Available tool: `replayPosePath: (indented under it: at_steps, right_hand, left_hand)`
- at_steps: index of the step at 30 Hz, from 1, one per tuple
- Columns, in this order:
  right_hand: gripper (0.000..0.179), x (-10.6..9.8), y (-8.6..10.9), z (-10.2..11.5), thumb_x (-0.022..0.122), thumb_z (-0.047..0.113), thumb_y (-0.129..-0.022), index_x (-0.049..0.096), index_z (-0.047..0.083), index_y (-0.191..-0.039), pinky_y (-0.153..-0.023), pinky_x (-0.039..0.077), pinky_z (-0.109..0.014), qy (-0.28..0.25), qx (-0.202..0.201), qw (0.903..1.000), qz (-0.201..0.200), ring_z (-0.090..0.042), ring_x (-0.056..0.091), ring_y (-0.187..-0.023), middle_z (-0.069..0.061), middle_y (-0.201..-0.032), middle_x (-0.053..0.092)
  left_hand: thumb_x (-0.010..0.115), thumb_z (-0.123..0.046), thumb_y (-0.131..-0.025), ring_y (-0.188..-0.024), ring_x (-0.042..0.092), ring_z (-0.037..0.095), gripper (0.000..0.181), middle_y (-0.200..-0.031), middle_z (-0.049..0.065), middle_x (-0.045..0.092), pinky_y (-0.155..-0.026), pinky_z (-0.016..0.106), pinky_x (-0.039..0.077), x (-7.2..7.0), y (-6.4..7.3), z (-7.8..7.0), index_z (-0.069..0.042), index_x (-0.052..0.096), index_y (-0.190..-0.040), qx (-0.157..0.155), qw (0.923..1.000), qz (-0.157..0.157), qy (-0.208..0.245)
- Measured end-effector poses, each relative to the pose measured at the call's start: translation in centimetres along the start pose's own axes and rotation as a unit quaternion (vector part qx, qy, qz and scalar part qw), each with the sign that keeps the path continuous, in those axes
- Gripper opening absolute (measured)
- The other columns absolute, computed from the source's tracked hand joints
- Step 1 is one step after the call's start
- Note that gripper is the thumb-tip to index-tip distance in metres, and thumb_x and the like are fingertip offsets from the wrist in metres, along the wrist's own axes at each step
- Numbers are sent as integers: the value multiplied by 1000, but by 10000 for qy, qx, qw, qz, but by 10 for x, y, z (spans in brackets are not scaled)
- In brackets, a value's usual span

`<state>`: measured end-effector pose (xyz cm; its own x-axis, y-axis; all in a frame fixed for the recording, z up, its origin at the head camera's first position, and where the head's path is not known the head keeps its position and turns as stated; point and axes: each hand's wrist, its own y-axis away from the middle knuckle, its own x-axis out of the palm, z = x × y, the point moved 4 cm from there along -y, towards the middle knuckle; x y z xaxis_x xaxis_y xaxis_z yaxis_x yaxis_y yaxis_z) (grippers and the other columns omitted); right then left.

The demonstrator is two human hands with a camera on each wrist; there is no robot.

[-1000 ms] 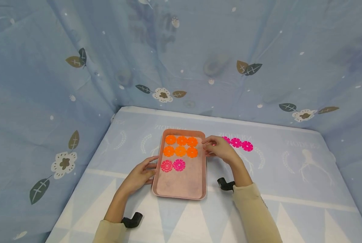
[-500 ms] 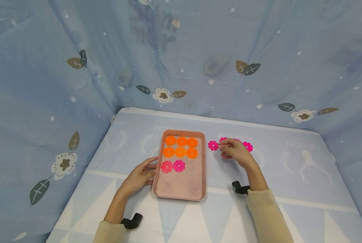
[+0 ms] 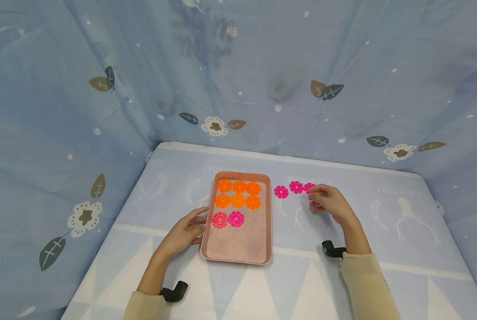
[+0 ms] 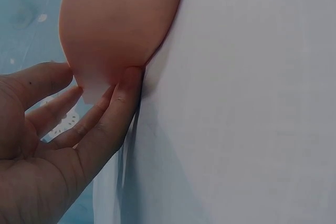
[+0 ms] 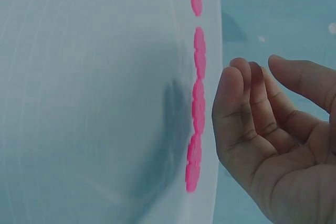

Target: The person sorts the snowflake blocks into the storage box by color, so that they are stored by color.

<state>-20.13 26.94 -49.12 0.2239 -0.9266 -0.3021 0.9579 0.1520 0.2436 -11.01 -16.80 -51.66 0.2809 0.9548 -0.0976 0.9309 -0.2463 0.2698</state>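
A pinkish rectangular tray (image 3: pixel 238 244) lies on the table with several orange notched discs (image 3: pixel 240 186) in two rows. Below them in it are a coral-pink disc (image 3: pixel 220 220) and a magenta disc (image 3: pixel 236 218). My left hand (image 3: pixel 184 232) rests at the tray's left side, its fingertips against the wall in the left wrist view. Right of the tray, several magenta discs (image 3: pixel 296 187) lie in a row on the cloth. Over the row's right end my right hand (image 3: pixel 328 202) hovers, fingers loosely bent and empty, hiding the last disc in the head view.
A pale blue and white patterned cloth (image 3: pixel 294 284) covers the table. Blue curtains (image 3: pixel 238 80) hang behind and at both sides. A black wrist-camera mount (image 3: pixel 175 291) sits by the left forearm, another mount (image 3: pixel 333 250) by the right.
My right hand has moved rightward from the tray's right rim along the magenta row, uncovering the discs nearer the tray. The left hand, tray and discs stay put.
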Motion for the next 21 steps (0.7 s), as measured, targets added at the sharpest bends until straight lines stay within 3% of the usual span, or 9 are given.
replayPosePath:
  at_steps: [12, 21]
  right_hand:
    - [39, -40, 2, -14, 57, 19, -103, 56, -9, -130, -75, 58, -32, 642, 135, 9961, -598, -27, 64, -88, -27, -112, 63]
    - [40, -52, -7, -28, 61, 17, -100, 55, -8, -130, -69, 56, -26, 1073, 444, 9881, -1008, -20, 61, -80, -22, -107, 64]
  left_hand:
    - [56, -6, -102, -114, 62, 36, 52, -136, 22, 53, -81, 43, 59, 1, -1, 0, -17, 44, -151, 53, 10000, 28, -15]
    - [57, -6, -101, -112, 64, 33, 52, -135, 20, 54, -80, 41, 59, -1, -4, 2, -19, 45, -151, -7, 10000, -44, -88]
